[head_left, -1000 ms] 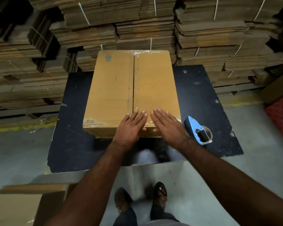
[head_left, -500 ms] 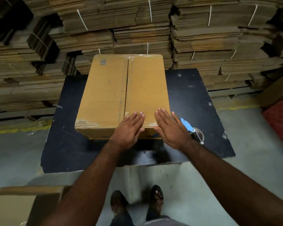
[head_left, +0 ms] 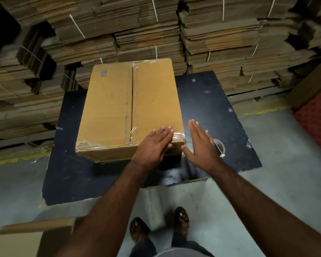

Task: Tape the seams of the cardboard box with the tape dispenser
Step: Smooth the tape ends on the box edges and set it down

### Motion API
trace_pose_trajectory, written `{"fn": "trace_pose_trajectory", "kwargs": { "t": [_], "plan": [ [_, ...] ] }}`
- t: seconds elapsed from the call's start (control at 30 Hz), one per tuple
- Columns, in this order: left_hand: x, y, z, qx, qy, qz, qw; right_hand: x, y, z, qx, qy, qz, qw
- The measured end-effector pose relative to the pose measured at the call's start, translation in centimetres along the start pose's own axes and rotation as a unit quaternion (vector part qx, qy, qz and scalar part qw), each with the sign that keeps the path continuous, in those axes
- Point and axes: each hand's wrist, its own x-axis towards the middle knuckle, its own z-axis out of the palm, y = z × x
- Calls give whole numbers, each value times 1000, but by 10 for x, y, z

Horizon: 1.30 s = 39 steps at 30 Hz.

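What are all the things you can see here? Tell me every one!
box: one, tan cardboard, flaps closed, clear tape along the middle seam and near edge, lying on the table
table: one, black, scuffed top, under the box
tape dispenser: one, mostly hidden behind the right hand, only the roll shows, on the table right of the box
cardboard stacks: many bundles, brown, tied with white string, behind the table
flat carton: one, tan, bottom left on the floor
floor: grey concrete, yellow line at the left
mat: one, red, far right
feet: two, in dark sandals, below the table
left hand: flat, fingers straight, on the box's near right corner
right hand: open, beside the box, above the table
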Motion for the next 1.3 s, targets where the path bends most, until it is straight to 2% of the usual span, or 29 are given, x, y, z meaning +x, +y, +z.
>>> {"fn": "trace_pose_trajectory", "kwargs": {
  "t": [0.07, 0.2, 0.27, 0.37, 0.43, 0.6, 0.7, 0.8, 0.83, 0.93, 1.03, 1.17, 1.3],
  "plan": [
    [11, 14, 4, -19, -7, 31, 999, -8, -2, 1, 20, 11, 28, 999],
    [17, 17, 14, -45, -23, 33, 998, -15, -20, 12, 21, -47, 58, 997],
    [18, 16, 16, -58, -20, 26, 998, -11, -27, 21, 64, -67, 98, 991],
    [18, 16, 15, -104, -10, -1, 995, -3, -30, 25, 164, -107, 185, 963],
    [18, 17, 11, -121, 1, -3, 993, -2, -30, 20, 177, -124, 204, 955],
    [21, 22, 8, -122, 25, -23, 992, -8, -50, 23, 213, -85, 230, 946],
    [23, 22, 5, -125, 12, -19, 992, -2, -51, 17, 251, -65, 229, 938],
    [26, 17, -8, -148, -5, -7, 989, 3, -41, 0, 167, -106, 201, 959],
    [26, 14, -12, -144, -6, -2, 990, 3, -39, -1, 138, -94, 207, 964],
    [16, 3, -16, -106, 36, -15, 994, -3, -55, 13, 161, 25, 264, 951],
    [4, -7, -14, -108, 40, -23, 993, -9, -66, 32, 157, 121, 250, 948],
    [7, -10, -13, -102, 8, -10, 995, -11, -55, 27, 53, 103, 180, 977],
    [8, -14, -13, -95, -15, -6, 995, -6, -65, 20, 27, 51, 207, 977]
  ]
}}
